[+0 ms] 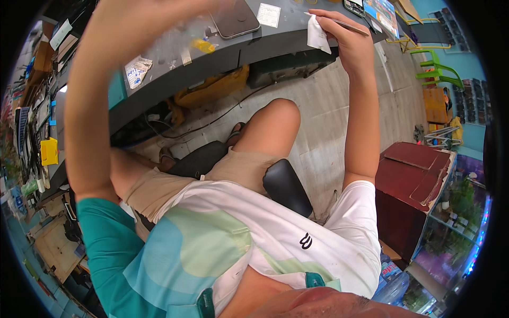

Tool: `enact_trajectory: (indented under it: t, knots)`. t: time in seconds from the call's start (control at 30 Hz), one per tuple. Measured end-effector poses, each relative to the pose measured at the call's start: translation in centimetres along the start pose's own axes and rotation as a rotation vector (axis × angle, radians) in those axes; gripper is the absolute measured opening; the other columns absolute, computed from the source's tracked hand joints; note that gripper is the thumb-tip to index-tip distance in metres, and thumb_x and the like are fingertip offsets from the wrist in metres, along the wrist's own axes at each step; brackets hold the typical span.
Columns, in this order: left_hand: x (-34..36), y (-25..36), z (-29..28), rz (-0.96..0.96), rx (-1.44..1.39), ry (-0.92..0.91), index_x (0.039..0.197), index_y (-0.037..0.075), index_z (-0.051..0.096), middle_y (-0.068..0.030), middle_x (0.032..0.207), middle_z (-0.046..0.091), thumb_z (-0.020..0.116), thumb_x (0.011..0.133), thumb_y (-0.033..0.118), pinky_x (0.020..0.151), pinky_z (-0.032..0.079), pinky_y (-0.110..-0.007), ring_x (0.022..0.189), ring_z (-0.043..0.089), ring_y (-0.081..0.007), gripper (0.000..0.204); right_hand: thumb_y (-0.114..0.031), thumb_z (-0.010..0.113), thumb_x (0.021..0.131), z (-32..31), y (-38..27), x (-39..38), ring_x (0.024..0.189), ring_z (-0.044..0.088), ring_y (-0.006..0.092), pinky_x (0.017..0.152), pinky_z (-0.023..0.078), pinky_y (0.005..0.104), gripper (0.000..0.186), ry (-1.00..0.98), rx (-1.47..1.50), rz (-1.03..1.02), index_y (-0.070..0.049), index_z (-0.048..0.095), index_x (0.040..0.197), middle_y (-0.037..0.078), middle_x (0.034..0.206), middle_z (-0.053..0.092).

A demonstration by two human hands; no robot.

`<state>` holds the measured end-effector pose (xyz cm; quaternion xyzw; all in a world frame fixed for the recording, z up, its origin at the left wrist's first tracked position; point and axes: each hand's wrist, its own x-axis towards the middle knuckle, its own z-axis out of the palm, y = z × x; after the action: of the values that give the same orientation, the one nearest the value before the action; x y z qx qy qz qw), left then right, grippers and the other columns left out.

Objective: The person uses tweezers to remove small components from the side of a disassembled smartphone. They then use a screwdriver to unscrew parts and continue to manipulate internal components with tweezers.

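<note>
My right hand is closed at the right end of the grey workbench. Between its fingers is a slim pointed metal tool, perhaps tweezers. A crumpled white tissue hangs from the same grip. My left hand reaches over the bench at the top edge, smeared by motion and partly cut off, so its fingers cannot be made out. Just beside it lies a dark smartphone, flat on the bench. To the phone's right is a small white printed paper.
A small yellow piece and scraps of printed paper lie on the bench's left part. Another phone sits at the far right end. A dark red cabinet stands to my right, a green plastic chair beyond it.
</note>
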<state>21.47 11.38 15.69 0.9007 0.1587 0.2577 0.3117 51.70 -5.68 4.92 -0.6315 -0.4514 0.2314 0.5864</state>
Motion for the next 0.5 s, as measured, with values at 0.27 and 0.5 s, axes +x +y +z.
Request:
enact_trajectory:
  t: [0.27, 0.5]
  knots:
    - [-18.3, -8.5, 16.2, -0.567, -0.508, -0.282, 0.129, 0.002, 0.065, -0.0074, 0.114, 0.070, 0.089, 0.075, 0.019, 0.096, 0.050, -0.033, 0.100, 0.063, -0.0151, 0.061, -0.010, 0.070, 0.092, 1.6, -0.8, 3.0, 0.069, 0.051, 0.0060, 0.059, 0.040, 0.0231, 0.021, -0.140, -0.195, 0.001, -0.001, 0.081, 0.108, 0.001, 0.092, 0.072]
    - [-14.6, -21.1, 31.0, -0.581, -0.246, -0.048, 0.132, 0.002, 0.064, -0.0208, 0.121, 0.071, 0.086, 0.079, 0.023, 0.095, 0.053, -0.042, 0.110, 0.070, -0.0327, 0.062, -0.009, 0.071, 0.091, 1.8, -0.8, 2.8, 0.066, 0.049, 0.0050, 0.056, 0.038, 0.0225, 0.023, -0.061, -0.215, 0.095, -0.001, 0.081, 0.109, 0.002, 0.089, 0.071]
